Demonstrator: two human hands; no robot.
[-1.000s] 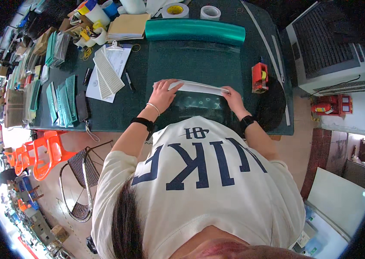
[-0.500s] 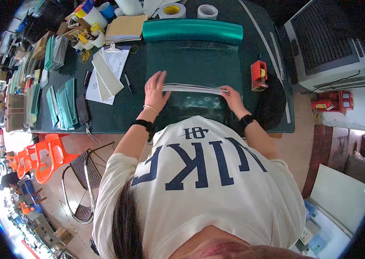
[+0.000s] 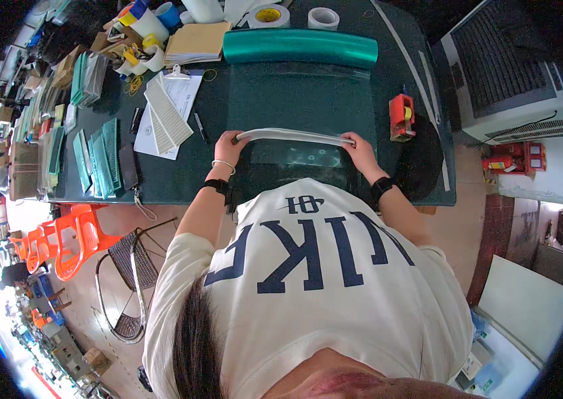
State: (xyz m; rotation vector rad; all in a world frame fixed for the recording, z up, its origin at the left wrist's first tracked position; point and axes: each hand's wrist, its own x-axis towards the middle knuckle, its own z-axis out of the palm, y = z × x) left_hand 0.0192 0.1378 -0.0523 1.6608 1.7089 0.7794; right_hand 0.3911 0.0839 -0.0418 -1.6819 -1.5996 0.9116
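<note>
A thin stack of long white strips spans the space between my hands, bowed slightly upward in the middle. My left hand is closed on its left end, fingers curled round the tip. At the other end my right hand pinches the stack between thumb and fingers. Beneath the strips lies a clear film sheet on the dark green table. That film reaches back to a shiny green roll. Whether the strips touch the film, I cannot tell.
Left of my hands are a clipboard under ribbed white strips, a pen and green ribbed pieces. To the right stand a red tape dispenser and a dark round object. Tape rolls sit behind.
My left hand has gone from spread fingers over the left end of the strips to a closed grip on it. The stack now bows upward. My right hand keeps its pinch.
</note>
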